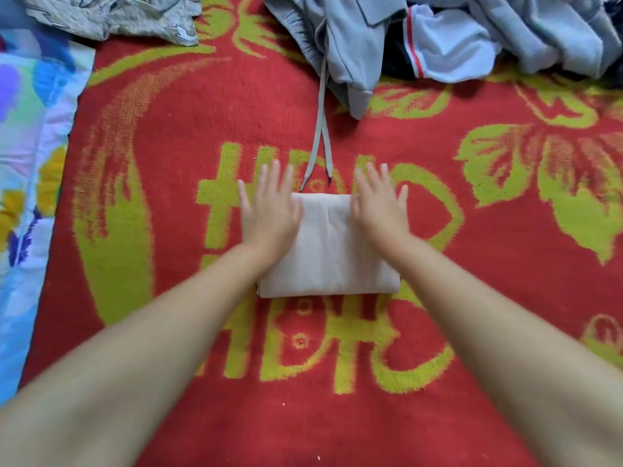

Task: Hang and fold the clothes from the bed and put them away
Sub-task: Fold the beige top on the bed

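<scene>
A cream garment (332, 251), folded into a small rectangle, lies on the red and yellow-green blanket (168, 183) in the middle of the bed. My left hand (269, 207) lies flat with straight, spread fingers on its far left corner. My right hand (379, 205) lies flat the same way on its far right corner. Both hands are blurred by motion. Neither hand grips anything.
A pile of grey clothes (364, 45) with a long drawstring (320, 129) lies at the back, beside a pale blue piece with red stripes (448, 45). A patterned beige garment (114, 15) sits at the back left. A flowered sheet (30, 170) runs along the left edge.
</scene>
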